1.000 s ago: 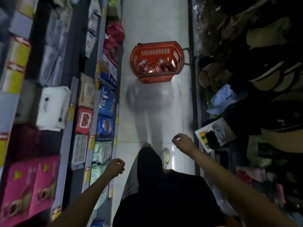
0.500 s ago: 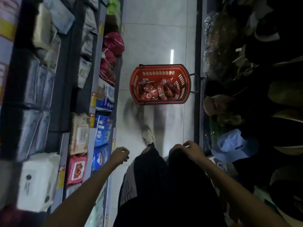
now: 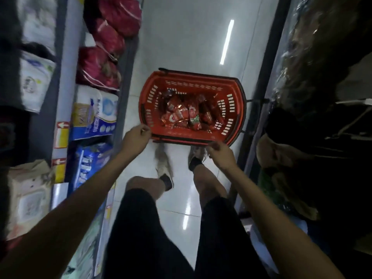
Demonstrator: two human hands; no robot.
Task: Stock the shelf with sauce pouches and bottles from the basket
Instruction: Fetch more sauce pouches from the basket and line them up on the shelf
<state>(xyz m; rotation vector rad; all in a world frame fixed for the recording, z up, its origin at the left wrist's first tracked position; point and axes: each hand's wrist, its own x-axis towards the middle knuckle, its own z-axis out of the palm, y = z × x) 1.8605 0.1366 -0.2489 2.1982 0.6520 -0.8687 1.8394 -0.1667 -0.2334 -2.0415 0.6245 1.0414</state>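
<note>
A red plastic basket (image 3: pixel 233 109) stands on the white tiled aisle floor just past my feet. Several red sauce pouches (image 3: pixel 181 115) lie heaped inside it, one with a green label; I see no bottle clearly. My left hand (image 3: pixel 135 137) hovers at the basket's near left corner, fingers curled, touching or almost touching the rim. My right hand (image 3: pixel 220 153) is at the near right corner, fingers pinched, just below the rim and its black handle (image 3: pixel 181 138). Neither hand clearly holds anything.
Shelves on the left (image 3: pixel 64 109) carry tissue packs, blue boxes and red bags (image 3: pixel 100 65). On the right, a dark rack (image 3: pixel 314 125) of hats and wrapped goods narrows the aisle. My shoes (image 3: pixel 164 164) stand right behind the basket.
I have walked up the aisle, so the basket is now at my feet. Both hands have reached forward from my sides to the basket's near rim.
</note>
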